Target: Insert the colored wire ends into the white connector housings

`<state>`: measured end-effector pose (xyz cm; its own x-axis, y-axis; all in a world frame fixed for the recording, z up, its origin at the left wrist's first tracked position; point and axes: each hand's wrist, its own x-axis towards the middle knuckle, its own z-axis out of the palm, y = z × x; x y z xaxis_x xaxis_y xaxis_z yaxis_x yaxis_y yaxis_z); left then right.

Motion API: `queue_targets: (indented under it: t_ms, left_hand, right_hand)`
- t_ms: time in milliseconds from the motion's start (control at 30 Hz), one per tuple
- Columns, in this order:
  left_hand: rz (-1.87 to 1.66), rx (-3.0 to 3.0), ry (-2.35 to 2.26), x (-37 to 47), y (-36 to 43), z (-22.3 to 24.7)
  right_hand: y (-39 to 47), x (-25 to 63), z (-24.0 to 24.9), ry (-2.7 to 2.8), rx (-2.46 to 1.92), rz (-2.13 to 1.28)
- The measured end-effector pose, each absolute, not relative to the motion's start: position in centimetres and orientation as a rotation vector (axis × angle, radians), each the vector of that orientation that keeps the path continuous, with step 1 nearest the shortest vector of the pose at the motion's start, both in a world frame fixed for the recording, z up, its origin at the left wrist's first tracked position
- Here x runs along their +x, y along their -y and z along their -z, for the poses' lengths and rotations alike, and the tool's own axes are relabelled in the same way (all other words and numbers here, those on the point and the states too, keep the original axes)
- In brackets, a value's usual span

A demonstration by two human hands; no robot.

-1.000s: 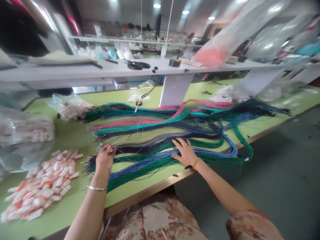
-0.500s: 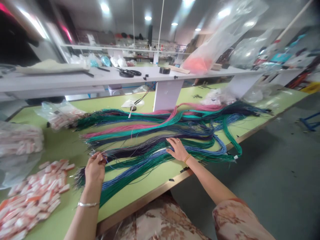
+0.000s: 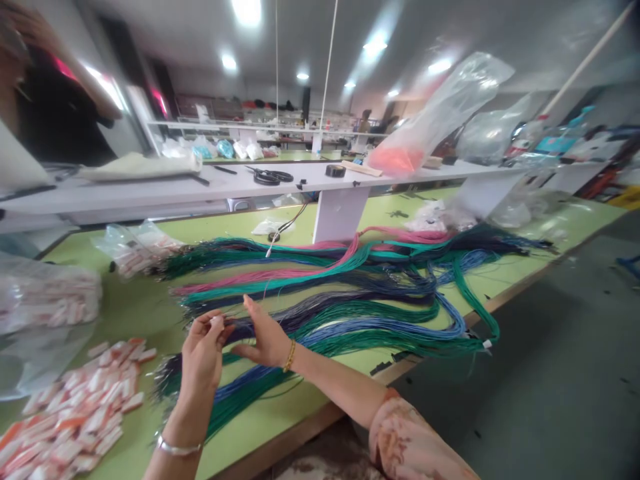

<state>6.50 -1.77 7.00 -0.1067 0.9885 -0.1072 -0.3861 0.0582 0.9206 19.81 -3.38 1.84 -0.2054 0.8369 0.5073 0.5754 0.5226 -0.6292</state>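
Head view: the left hand [image 3: 201, 353] pinches a small white piece [image 3: 217, 323] between thumb and fingertips; the right hand [image 3: 269, 340], just beside it, has its thumb spread from the fingers, and whether a thin strand touches it cannot be told. The white piece sits at the left fingertips, nearer that hand than the other; its own long axis is too small to read. Rightward of the grip, past the right hand, stretches a dark purple wire bundle [image 3: 320, 307], its long axis roughly along the table edge. Nearer the person lie blue wires [image 3: 370, 327] and green wires [image 3: 240, 399], thin, smooth and gently waved; farther off, pink wires [image 3: 410, 233] curve across. Left of the left hand, oblong white-and-orange pieces [image 3: 83, 413] form a loose heap on the smooth green table [image 3: 140, 307]. Outermost, 2 clear, crinkled bags [image 3: 60, 293] hold similar pieces, and a flat pale shelf [image 3: 235, 187] bears a black ring-shaped roll [image 3: 335, 171].
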Motion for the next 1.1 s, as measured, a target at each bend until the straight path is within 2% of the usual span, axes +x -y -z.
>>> queue_targets:
  t_ms: [167,300,433,533,633,733,900,1000,1100]
  left_hand:
    - [-1.422,1.012,-1.143,6.2,0.3,-4.9]
    - [-1.385,1.485,-1.362,6.7,0.3,-1.4]
    - [-0.822,2.176,-1.589,6.9,1.5,1.3]
    - [-0.436,2.408,-1.753,6.9,1.9,1.9]
    - [-0.265,2.502,-1.843,6.8,1.9,1.9]
    - [-0.227,2.521,-1.847,6.8,1.7,1.6]
    - [-0.259,2.48,-1.794,7.4,1.9,-0.5]
    - [-0.343,2.581,-1.527,8.5,1.7,-1.7]
    - [-0.273,2.559,-1.376,9.6,1.3,-1.6]
  right_hand:
    - [2.5,22.7,-2.1,1.751,-1.175,-0.506]
    - [3.2,24.9,-3.1,1.527,-1.183,-0.714]
    - [3.3,27.5,-2.2,1.261,-1.153,-0.902]
    - [3.6,29.2,-1.6,1.131,-1.127,-0.979]
    - [3.6,30.3,-2.1,0.976,-1.078,-0.979]
    - [3.3,30.4,-3.0,0.856,-1.062,-0.842]
    - [3.9,28.1,-3.4,1.382,-1.122,-0.742]
    - [4.6,27.4,-4.2,1.748,-1.08,-0.695]
    - [3.8,29.0,-6.0,2.099,-0.958,-0.844]
